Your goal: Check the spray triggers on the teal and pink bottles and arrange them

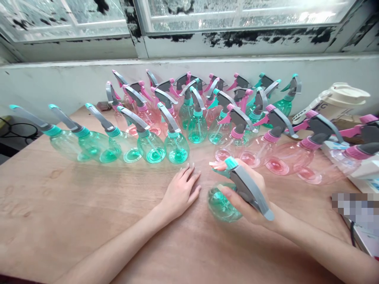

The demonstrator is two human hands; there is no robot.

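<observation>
My right hand (251, 193) is wrapped round the neck of a green spray bottle (223, 203) with a grey and turquoise trigger head. Its clear green body stands or hovers at the wood; I cannot tell which. To its left, my left hand (180, 189) lies flat on the wooden table (74, 221), fingers stretched out, holding nothing. Just beyond the left hand stands another green spray bottle (177, 148), at the end of a front row of green ones. Beyond the right hand is a pink spray bottle (253, 150) among several pink ones.
Several more pink and green spray bottles (197, 126) stand in rows towards the white wall (59, 79) under the windows. A cream lidded cup (340, 98) is at the back right. Boxes and a pixelated item (358, 209) lie along the right edge. Black cables (20, 130) hang at the left.
</observation>
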